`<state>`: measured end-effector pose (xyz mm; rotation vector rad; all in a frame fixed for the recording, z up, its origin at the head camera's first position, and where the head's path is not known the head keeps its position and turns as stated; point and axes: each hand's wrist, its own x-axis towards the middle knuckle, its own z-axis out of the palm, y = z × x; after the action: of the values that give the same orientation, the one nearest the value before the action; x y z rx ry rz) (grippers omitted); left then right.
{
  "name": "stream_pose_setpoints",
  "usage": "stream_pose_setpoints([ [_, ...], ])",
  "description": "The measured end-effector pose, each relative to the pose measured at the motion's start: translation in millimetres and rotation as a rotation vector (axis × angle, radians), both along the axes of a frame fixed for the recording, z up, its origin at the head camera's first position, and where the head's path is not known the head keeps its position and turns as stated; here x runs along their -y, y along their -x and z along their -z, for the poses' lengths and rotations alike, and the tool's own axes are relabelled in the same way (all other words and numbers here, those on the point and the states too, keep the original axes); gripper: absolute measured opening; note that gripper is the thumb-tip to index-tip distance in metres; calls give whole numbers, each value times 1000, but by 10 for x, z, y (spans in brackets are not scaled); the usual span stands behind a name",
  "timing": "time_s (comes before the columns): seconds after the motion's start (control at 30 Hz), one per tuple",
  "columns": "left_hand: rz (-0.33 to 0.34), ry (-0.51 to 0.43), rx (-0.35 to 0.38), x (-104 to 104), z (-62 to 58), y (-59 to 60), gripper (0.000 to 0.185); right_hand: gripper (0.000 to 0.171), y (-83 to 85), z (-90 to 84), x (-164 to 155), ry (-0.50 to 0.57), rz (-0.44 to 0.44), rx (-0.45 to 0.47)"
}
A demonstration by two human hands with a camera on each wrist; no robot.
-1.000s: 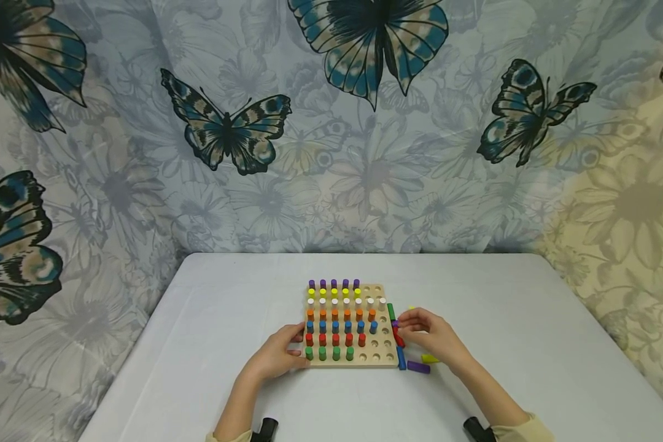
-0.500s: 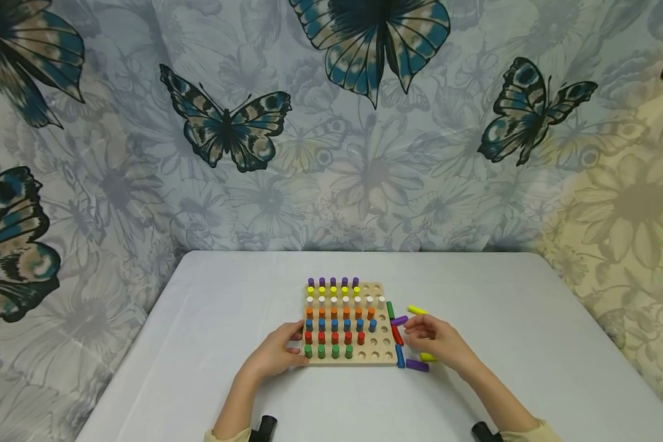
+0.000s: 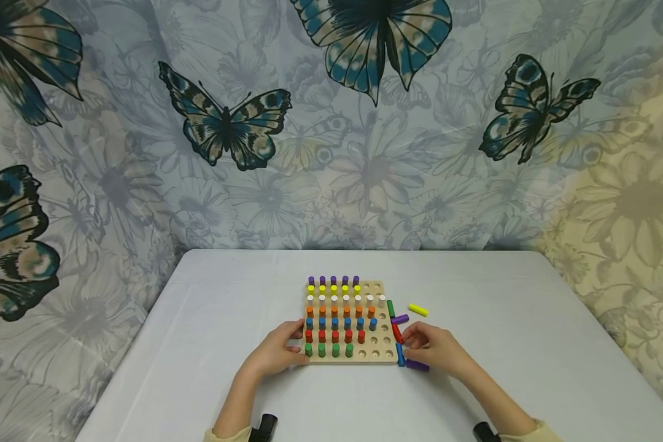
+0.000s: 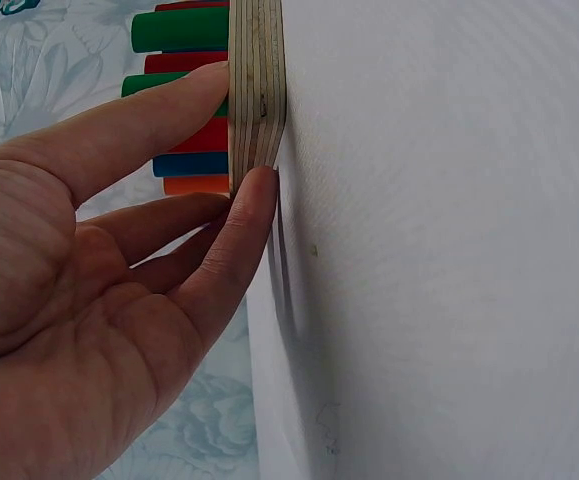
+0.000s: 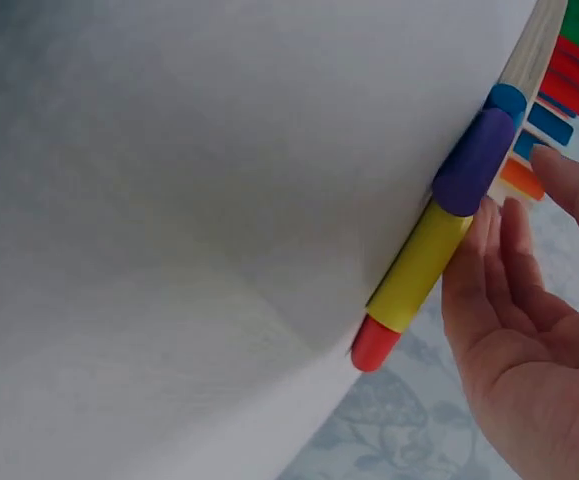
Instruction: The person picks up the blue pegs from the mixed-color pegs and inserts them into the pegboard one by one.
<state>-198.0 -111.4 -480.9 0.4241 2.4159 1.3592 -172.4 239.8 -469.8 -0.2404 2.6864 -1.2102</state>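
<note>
The wooden pegboard (image 3: pixel 380 355) lies flat on the white table (image 3: pixel 226 319), most of its rows filled with standing coloured pegs and the right-hand holes bare. The left hand (image 3: pixel 276 355) steadies the board's near left corner, fingers straight, thumb and forefinger pressed to the edge. The right hand (image 3: pixel 436 350) rests relaxed, grasping nothing, among the loose pegs lying just beside the board's right edge: a purple peg (image 3: pixel 418 366), a blue peg (image 3: pixel 400 355), a red peg (image 3: pixel 397 333). A yellow peg (image 5: pixel 419 265) lies under the palm. Another yellow peg (image 3: pixel 418 310) lies farther back. It looks like the picking stage of filling the board; the next move calls for pinching one loose peg, lifting it upright and seating it in a bare hole of its colour's row.
</note>
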Motion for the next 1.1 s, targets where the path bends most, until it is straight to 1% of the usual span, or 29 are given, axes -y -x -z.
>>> stream_pose_setpoints([
  [0.17, 8, -5, -13, 3, 2, 6, 79, 24, -18, 11, 54, -46, -29, -15],
  [0.33, 4, -2, -9, 1, 7, -4, 79, 24, -35, -18, 116, -59, -41, -12],
  [0.47, 5, -3, -4, -4, 8, -10, 79, 24, -49, -43, 146, -73, -21, -5],
  [0.77, 5, -16, -16, -2, 11, 4, 80, 25, -46, -56, 185, -142, 30, -19],
  [1.0, 6, -18, -9, -3, 25, 11, 79, 27, -27, -31, 160, -241, 66, -40],
  [1.1, 0, -16, -5, -4, 25, 10, 79, 27, -24, -24, 133, -257, 63, -42],
])
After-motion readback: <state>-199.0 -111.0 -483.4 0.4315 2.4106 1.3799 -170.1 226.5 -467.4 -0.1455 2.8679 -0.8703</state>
